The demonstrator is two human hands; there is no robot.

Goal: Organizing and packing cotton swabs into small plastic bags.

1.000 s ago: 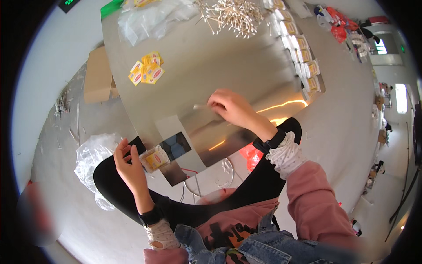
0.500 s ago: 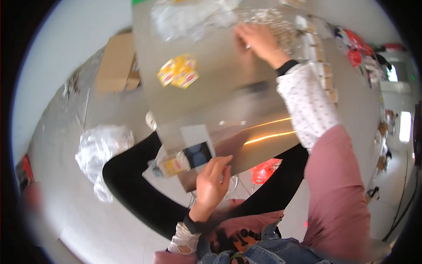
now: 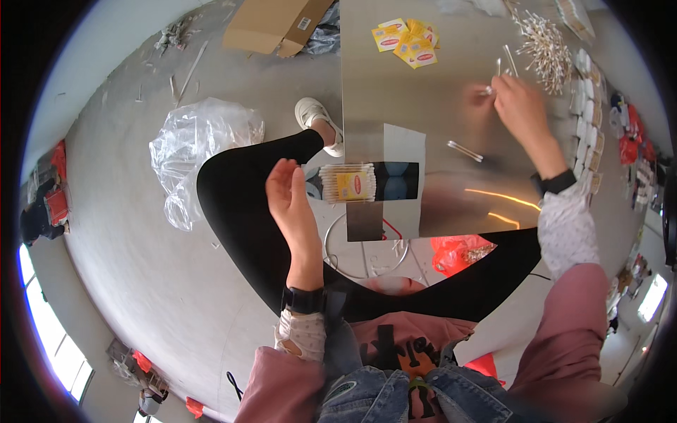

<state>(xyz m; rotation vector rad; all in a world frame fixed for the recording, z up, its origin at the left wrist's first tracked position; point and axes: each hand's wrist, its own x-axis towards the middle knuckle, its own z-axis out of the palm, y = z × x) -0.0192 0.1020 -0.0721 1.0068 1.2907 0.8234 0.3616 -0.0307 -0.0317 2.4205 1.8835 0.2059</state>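
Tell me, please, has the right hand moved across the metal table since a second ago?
Yes. The right hand has moved from the metal table's near edge to the far side, beside the pile of cotton swabs.

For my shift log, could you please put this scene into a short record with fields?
Surface: shiny metal table
Left hand: open, beside a bundle of cotton swabs at the table's near edge
Right hand: pinching a few swabs next to the loose swab pile
On table: yellow labels, two stray swabs
Floor: clear plastic bag, cardboard box
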